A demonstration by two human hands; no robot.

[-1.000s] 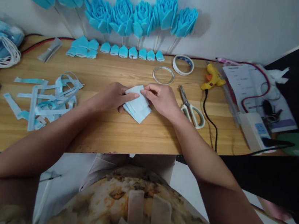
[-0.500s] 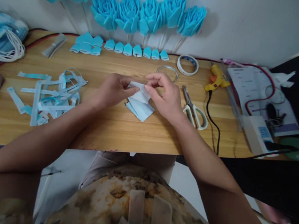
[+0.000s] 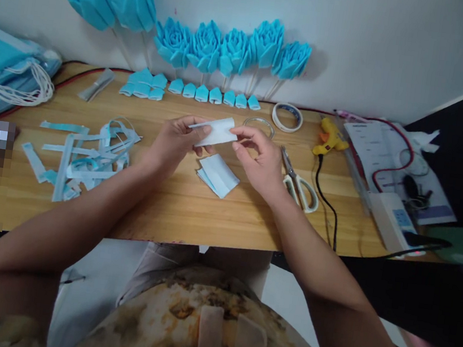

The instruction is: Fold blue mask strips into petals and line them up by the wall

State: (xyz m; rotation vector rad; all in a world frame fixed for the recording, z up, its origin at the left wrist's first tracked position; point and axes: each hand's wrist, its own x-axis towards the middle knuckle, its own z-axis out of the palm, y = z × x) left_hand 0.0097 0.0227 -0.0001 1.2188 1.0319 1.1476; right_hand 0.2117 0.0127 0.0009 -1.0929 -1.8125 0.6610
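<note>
A pale blue piece of non-woven cloth (image 3: 218, 133) is held just above the table in front of me. My left hand (image 3: 178, 141) pinches its left part, thumb on top and fingers beneath. The thumb and forefinger of my right hand (image 3: 259, 157) close on its right corner; the other fingers curl loosely. Below the hands lies a small stack of similar cut cloth pieces (image 3: 219, 176). White-handled scissors (image 3: 298, 182) rest just right of my right hand. Behind the hands, several small folded blue petals (image 3: 201, 94) stand in a row.
Blue cloth roses (image 3: 206, 45) on sticks lean against the wall. Cut strips (image 3: 89, 155) lie in a heap at left, near blue face masks (image 3: 2, 63) with white loops. Tape rolls (image 3: 287, 117), a yellow glue gun (image 3: 330, 138) and a power strip (image 3: 391, 220) are on the right.
The cloth piece has turned and now lies flatter and longer between my hands, lifted clear of the stack. My left fingers have moved under it. The camera view has tilted up slightly.
</note>
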